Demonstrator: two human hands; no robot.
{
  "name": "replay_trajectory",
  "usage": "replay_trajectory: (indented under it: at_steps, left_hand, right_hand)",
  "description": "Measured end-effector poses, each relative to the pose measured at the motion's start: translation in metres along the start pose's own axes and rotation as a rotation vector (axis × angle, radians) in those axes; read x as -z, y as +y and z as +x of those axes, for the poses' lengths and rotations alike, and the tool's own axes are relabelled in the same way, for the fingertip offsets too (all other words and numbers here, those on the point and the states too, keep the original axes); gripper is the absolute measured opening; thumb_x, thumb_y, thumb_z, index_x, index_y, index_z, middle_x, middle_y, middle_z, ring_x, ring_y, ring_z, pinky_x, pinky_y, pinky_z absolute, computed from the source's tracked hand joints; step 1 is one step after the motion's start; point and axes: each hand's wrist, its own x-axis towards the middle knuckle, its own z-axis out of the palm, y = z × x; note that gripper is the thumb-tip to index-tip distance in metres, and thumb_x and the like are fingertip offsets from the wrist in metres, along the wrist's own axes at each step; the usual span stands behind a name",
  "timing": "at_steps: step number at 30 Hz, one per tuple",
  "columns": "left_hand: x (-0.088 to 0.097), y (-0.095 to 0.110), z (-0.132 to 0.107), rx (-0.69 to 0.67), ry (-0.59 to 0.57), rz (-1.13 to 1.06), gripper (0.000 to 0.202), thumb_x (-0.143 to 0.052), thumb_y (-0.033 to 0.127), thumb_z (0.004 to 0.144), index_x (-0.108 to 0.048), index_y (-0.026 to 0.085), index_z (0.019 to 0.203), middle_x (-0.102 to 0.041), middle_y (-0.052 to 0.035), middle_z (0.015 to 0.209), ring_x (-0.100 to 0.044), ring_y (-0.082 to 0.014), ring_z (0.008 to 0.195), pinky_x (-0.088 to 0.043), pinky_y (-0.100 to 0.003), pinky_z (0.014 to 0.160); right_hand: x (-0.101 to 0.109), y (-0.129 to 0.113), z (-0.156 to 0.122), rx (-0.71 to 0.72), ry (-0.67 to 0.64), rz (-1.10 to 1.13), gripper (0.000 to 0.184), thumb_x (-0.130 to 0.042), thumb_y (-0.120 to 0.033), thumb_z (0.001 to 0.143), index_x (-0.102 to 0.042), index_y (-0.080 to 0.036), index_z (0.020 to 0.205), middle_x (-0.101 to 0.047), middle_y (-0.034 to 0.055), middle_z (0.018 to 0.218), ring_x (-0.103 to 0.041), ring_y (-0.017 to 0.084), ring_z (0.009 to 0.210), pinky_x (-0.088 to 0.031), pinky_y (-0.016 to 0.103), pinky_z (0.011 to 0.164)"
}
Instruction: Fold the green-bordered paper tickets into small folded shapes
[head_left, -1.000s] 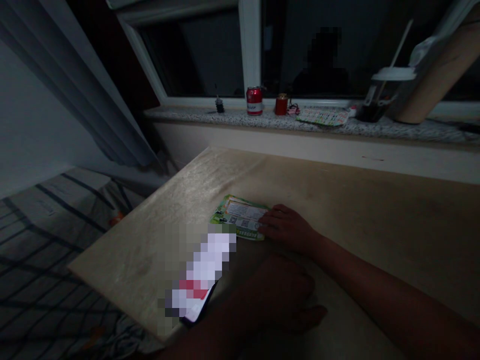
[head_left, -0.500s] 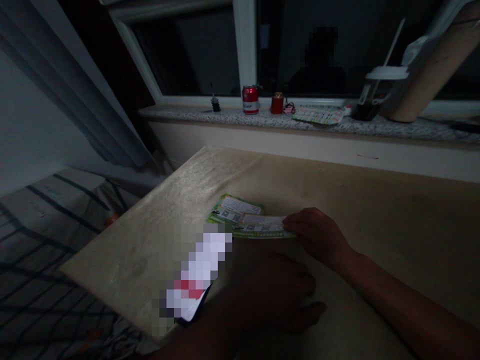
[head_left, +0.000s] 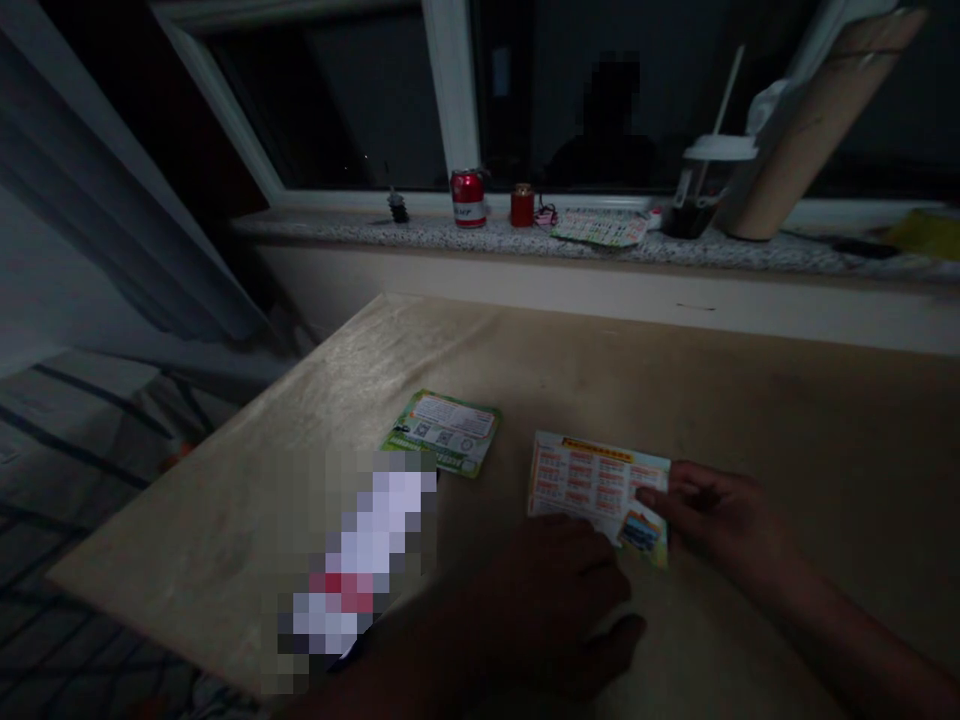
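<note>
My right hand (head_left: 712,500) pinches a printed card (head_left: 585,472) at its right edge, thumb on the near face. The card is tilted up toward me and shows columns of red print and a small picture of a vehicle. My left hand (head_left: 574,580) is in front of the card's lower edge, hiding part of it. Its fingers are loosely bent with the thumb apart, and nothing shows in them; whether it touches the card I cannot tell. A second card (head_left: 454,420), green with white panels and square codes, lies flat on the table to the left.
On the table (head_left: 480,350), a blurred-out phone-like thing (head_left: 367,560) lies left of my left forearm. The stone windowsill (head_left: 300,228) holds a red can (head_left: 469,200), a small red container (head_left: 523,207), a printed sheet (head_left: 600,227), a lidded cup (head_left: 701,190) and a leaning tube (head_left: 817,130).
My right hand has lifted one card off the other, drawn it right and turned it over to its calendar-like side. The left hand has stayed nearly in place. The view has shifted slightly right.
</note>
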Motion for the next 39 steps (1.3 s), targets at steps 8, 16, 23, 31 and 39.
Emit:
replay_trajectory:
  at_steps: [8, 16, 23, 31, 39]
  left_hand:
    - [-0.01, -0.007, 0.007, 0.156, 0.08, 0.032, 0.011, -0.056, 0.017, 0.091, -0.065, 0.014, 0.087, -0.069, -0.0105, 0.1, -0.062, -0.0232, 0.091, -0.055, -0.041, 0.086]
    - [-0.016, -0.022, 0.007, 0.26, -0.045, 0.033, 0.02, -0.057, 0.012, 0.09, -0.066, 0.014, 0.108, -0.065, -0.0112, 0.122, -0.058, -0.0271, 0.113, -0.049, -0.047, 0.104]
    - [-0.014, -0.027, 0.005, 0.283, -0.076, 0.005, 0.021, -0.057, 0.015, 0.091, -0.065, 0.017, 0.11, -0.066, -0.0104, 0.122, -0.059, -0.0263, 0.112, -0.052, -0.047, 0.099]
    - [-0.015, -0.022, 0.007, 0.307, -0.095, -0.054, 0.019, -0.056, 0.014, 0.092, -0.065, 0.017, 0.108, -0.064, -0.0089, 0.122, -0.057, -0.0251, 0.113, -0.05, -0.045, 0.103]
    - [-0.011, -0.017, 0.009, 0.314, -0.137, -0.08, 0.023, -0.059, 0.014, 0.088, -0.065, 0.016, 0.111, -0.063, -0.0098, 0.123, -0.056, -0.0258, 0.114, -0.049, -0.045, 0.103]
  right_hand:
    - [0.025, 0.013, -0.013, -0.143, -0.012, 0.009, 0.033, -0.078, -0.049, 0.078, -0.075, -0.018, 0.089, -0.072, 0.0001, 0.061, -0.056, 0.01, 0.037, -0.046, 0.02, 0.033]
    - [0.033, 0.011, -0.016, -0.175, -0.056, 0.078, 0.034, -0.079, -0.043, 0.079, -0.074, -0.019, 0.102, -0.08, 0.0043, 0.078, -0.072, 0.017, 0.055, -0.055, 0.025, 0.044]
    - [0.039, 0.007, -0.018, -0.172, 0.072, 0.187, 0.051, -0.083, -0.043, 0.075, -0.06, -0.022, 0.117, -0.077, 0.0019, 0.075, -0.075, 0.023, 0.068, -0.06, 0.032, 0.055]
    - [0.035, 0.017, -0.026, -0.006, 0.255, 0.333, 0.024, -0.073, -0.034, 0.088, -0.062, -0.026, 0.108, -0.075, 0.0011, 0.089, -0.064, 0.012, 0.057, -0.052, 0.022, 0.05]
    - [0.015, 0.003, -0.04, 0.294, 0.184, 0.085, 0.028, -0.068, -0.022, 0.091, -0.064, -0.032, 0.117, -0.077, 0.0058, 0.106, -0.076, 0.02, 0.091, -0.064, 0.031, 0.082]
